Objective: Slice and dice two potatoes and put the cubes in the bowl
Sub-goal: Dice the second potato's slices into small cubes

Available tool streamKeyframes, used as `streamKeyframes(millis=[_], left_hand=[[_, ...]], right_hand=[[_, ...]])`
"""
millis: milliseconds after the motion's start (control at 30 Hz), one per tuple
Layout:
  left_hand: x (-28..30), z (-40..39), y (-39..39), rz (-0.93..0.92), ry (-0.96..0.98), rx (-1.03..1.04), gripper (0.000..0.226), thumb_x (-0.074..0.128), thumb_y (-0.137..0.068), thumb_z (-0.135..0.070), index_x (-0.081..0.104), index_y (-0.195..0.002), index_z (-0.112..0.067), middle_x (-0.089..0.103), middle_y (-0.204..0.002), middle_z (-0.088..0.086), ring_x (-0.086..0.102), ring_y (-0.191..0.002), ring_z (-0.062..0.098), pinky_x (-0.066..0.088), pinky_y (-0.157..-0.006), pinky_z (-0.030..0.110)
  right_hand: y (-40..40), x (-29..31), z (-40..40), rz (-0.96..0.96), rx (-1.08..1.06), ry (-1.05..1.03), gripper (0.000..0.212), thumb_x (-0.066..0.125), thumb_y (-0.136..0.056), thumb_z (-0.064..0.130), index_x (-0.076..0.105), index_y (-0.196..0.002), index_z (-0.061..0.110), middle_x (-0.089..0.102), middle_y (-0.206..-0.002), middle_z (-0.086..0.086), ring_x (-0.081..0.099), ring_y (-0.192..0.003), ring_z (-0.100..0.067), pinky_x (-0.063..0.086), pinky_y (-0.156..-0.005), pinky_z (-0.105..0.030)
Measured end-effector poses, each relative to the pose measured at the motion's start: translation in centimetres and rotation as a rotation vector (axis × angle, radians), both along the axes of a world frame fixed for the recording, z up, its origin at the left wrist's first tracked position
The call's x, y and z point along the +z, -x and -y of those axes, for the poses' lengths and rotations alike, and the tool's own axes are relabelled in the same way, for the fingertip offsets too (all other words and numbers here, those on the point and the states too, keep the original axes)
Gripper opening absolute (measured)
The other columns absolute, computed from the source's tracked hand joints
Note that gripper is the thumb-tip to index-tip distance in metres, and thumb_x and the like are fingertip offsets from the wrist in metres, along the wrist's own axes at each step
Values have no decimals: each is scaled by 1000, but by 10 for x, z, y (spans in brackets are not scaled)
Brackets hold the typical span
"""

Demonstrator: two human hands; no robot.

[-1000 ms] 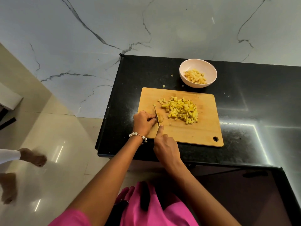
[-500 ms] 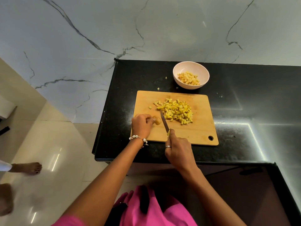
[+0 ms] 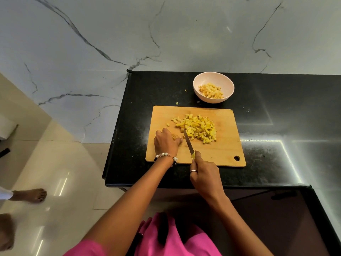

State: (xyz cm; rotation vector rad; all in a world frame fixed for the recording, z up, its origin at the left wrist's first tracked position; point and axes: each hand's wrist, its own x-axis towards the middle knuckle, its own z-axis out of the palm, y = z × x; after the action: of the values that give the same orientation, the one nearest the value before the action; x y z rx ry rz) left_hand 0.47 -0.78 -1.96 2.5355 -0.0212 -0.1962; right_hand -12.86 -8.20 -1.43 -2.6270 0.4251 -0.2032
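Observation:
A wooden cutting board (image 3: 225, 154) lies on the black counter. A heap of yellow potato cubes (image 3: 198, 128) covers its middle. My left hand (image 3: 166, 142) curls round a small potato piece (image 3: 175, 137) at the board's left side, and most of that piece is hidden. My right hand (image 3: 204, 174) grips the knife (image 3: 188, 141) by its yellow handle, blade pointing away, just right of the left fingers and left of the heap. Behind the board stands a pale bowl (image 3: 198, 84) holding potato cubes (image 3: 211, 91).
The black counter (image 3: 276, 159) ends at a front edge just under my wrists and a left edge beside the board. A few potato scraps (image 3: 177, 103) lie on it near the bowl. A marble wall rises behind. Another person's bare foot (image 3: 30, 194) stands on the tiled floor at left.
The knife has come away from the potato piece and swung right, its blade now slanting beside the heap. My left hand has shifted slightly on the piece.

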Motion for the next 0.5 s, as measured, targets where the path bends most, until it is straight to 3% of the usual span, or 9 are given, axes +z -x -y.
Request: streamKeyframes(millis=[233, 400, 500], left_hand=[[-5, -14, -17, 21, 124, -190, 40, 78, -73, -17, 65, -110, -11, 62, -105, 8, 58, -94, 22, 49, -86, 32], [3, -32, -31, -26, 189, -434, 47, 76, -71, 0, 65, -115, -11, 66, -104, 3, 58, -86, 7, 44, -74, 4], [4, -36, -33, 19, 165, -448, 50, 78, -70, -3, 64, -117, -13, 65, -108, 2, 59, -90, 8, 44, -76, 5]], right_hand=[[3, -2, 3, -21, 30, -37, 48, 39, -98, 21, 36, -143, 6, 67, -78, -14, 60, -70, -33, 30, -56, -35], [0, -2, 4, -54, 82, 10, 49, 37, -99, 22, 33, -145, 7, 68, -84, -13, 60, -73, -32, 28, -56, -34], [-2, -7, 3, -68, 93, 67, 48, 38, -97, 21, 39, -141, 2, 66, -77, -15, 59, -66, -34, 28, -52, -34]])
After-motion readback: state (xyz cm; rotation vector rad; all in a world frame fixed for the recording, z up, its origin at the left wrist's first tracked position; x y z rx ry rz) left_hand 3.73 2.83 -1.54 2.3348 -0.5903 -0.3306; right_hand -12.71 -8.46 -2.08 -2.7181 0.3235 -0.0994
